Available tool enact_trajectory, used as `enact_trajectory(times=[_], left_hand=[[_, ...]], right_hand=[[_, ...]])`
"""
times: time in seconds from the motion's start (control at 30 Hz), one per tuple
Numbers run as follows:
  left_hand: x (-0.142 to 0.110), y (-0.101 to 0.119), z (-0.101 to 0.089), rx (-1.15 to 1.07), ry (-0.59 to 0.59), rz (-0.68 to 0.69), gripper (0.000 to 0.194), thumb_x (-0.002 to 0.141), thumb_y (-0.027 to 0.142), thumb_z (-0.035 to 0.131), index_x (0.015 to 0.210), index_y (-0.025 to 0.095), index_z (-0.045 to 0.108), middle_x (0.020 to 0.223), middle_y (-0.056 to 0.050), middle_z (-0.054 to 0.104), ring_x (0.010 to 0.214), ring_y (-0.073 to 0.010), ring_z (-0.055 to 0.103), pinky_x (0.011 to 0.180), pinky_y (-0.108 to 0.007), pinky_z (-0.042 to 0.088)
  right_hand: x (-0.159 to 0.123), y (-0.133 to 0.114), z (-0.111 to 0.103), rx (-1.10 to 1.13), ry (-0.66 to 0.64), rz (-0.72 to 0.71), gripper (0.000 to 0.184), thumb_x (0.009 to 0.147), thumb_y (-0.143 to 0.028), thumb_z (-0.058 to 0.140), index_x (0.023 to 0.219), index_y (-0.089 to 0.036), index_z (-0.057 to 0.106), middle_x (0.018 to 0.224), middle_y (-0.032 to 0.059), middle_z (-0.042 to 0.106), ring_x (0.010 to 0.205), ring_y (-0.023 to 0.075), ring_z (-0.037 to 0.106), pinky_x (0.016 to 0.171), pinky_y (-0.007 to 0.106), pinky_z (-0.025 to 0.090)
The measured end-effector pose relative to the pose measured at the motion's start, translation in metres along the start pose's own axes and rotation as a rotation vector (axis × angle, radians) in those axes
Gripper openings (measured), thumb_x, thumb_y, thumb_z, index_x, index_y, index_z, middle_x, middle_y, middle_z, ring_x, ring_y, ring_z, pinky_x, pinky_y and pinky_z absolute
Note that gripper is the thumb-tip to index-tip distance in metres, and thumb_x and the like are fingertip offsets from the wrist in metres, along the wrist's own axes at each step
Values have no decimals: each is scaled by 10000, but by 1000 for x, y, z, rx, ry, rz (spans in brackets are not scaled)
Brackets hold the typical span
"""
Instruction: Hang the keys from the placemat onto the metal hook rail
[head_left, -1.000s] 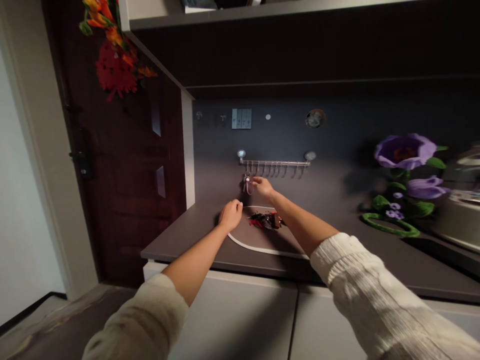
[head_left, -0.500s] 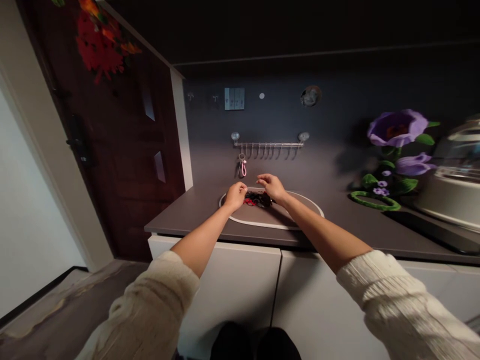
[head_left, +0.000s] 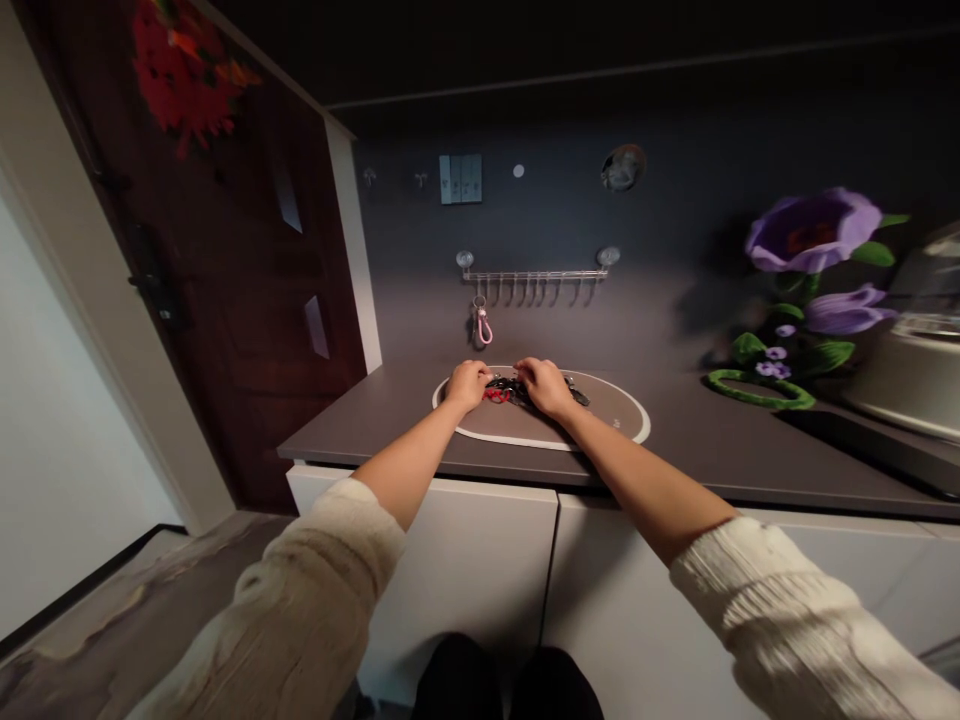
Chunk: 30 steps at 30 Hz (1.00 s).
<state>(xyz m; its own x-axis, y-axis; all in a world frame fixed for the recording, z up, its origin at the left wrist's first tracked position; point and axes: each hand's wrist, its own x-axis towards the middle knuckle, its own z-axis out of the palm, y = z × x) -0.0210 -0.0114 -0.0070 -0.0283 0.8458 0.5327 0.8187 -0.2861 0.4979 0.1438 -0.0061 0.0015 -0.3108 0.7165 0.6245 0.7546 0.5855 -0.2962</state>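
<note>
On an oval mat with a pale rim lies a tangled heap of what look like key rings, black with a red cord and small metallic bits. My left hand is at the heap's left end, thumb and fingers drawn together in a pinch; what they hold is too small to make out. Over the heap's middle, my right hand reaches down with its fingers curled into it, their tips partly hidden. Dark pieces of the heap show to the right of that hand.
A clear hook rail on the back wall carries one pink key ring. Purple felt flowers and a pale appliance stand at the right. A dark door is at the left, white cabinets below.
My right hand has come down from above the heap onto it. My left hand stays at the heap's left end. The view has shifted slightly.
</note>
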Motion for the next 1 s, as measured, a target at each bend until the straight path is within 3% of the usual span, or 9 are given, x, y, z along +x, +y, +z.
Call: enact_trajectory(times=[0.37, 0.6, 1.0], left_hand=[[1, -1, 1, 207, -144, 78, 208, 789, 266, 529, 903, 237, 701, 921, -82, 676, 925, -211, 556, 810, -290, 394], [1, -1, 1, 278, -103, 111, 252, 839, 242, 438, 855, 213, 688, 906, -87, 662, 901, -203, 545, 787, -291, 377], [4, 0, 1, 246, -26, 218, 269, 873, 222, 345, 876, 189, 612, 937, -73, 636, 903, -185, 524, 787, -290, 375]], right_hand=[[1, -4, 2, -44, 3, -2, 264, 805, -117, 427, 956, -143, 642, 855, 78, 670, 830, 176, 545, 801, 277, 378], [1, -6, 0, -48, 0, 17, 259, 807, -137, 438, 972, -141, 638, 938, 89, 665, 907, 192, 543, 829, 287, 383], [1, -7, 1, -14, 17, -27, 234, 802, -212, 463, 948, -160, 639, 894, 69, 667, 829, 173, 543, 789, 284, 386]])
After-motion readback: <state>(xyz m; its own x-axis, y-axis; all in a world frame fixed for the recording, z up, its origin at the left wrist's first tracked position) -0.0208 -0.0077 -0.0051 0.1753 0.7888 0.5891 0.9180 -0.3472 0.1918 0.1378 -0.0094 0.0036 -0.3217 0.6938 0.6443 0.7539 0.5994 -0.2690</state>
